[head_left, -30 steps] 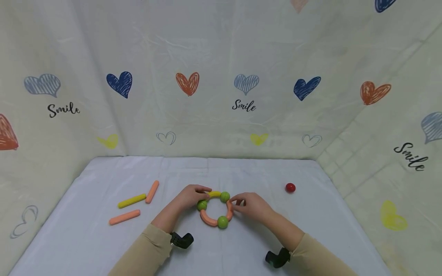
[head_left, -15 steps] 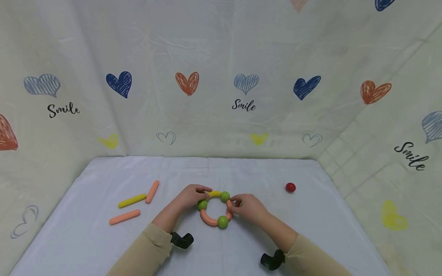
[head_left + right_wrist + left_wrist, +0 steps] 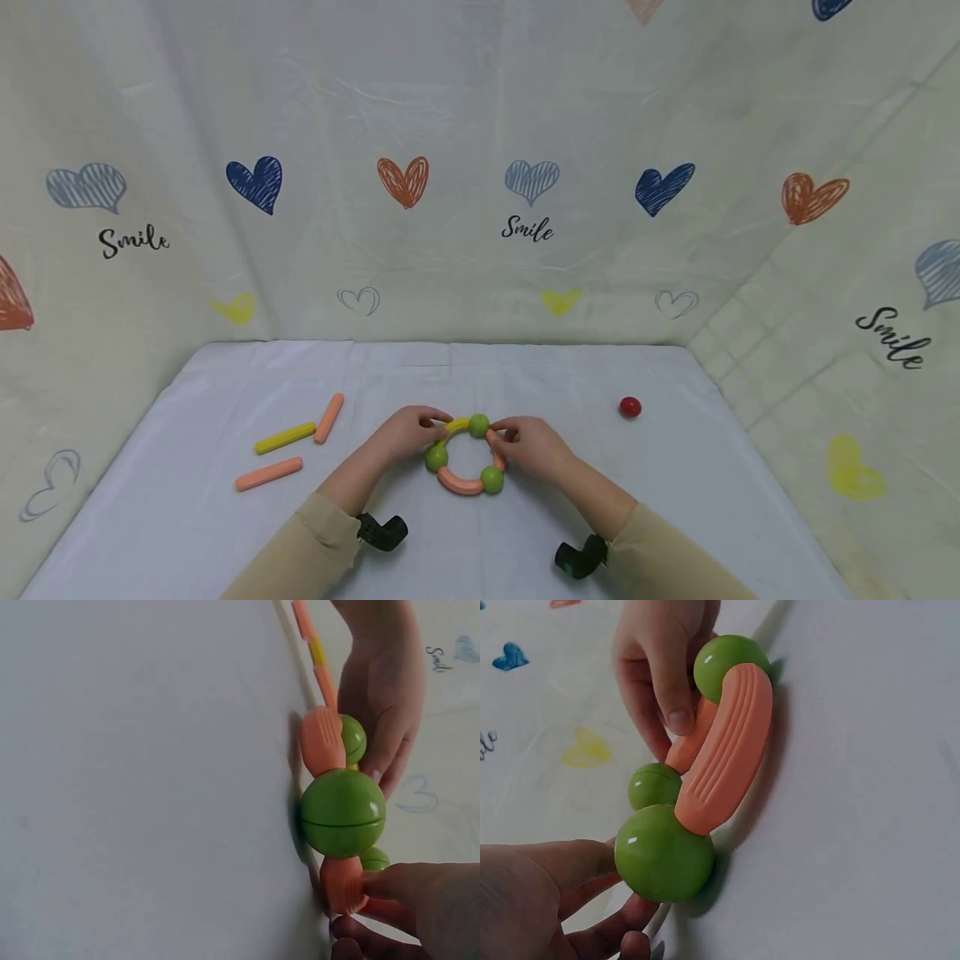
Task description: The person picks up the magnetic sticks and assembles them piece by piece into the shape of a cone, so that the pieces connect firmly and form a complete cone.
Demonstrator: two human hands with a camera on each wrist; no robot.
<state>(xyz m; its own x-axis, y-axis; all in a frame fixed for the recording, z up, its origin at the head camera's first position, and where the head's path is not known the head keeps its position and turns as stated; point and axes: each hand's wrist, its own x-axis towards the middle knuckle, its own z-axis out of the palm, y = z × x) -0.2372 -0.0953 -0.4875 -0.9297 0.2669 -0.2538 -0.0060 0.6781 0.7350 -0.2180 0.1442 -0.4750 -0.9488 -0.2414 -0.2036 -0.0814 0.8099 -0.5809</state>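
Observation:
A ring of curved sticks and green balls lies on the white-covered table in the head view. Its yellow curved stick is at the upper left, pinched by my left hand. With thumb and fingers my right hand grips the orange curved stick on the ring's right side. Another orange curved stick forms the near side, between a green ball and a second green ball. The third green ball sits at the top, between both hands. My left fingertips are partly hidden behind the ring in the left wrist view.
Left of the ring lie a straight yellow stick, an orange stick and another orange stick. A red ball is at the far right. A patterned curtain hangs behind the table.
The ring has turned slightly counterclockwise: its top ball shifted left, its left ball nearer me, its bottom ball right. My right hand moved left and took hold of the orange curved stick.

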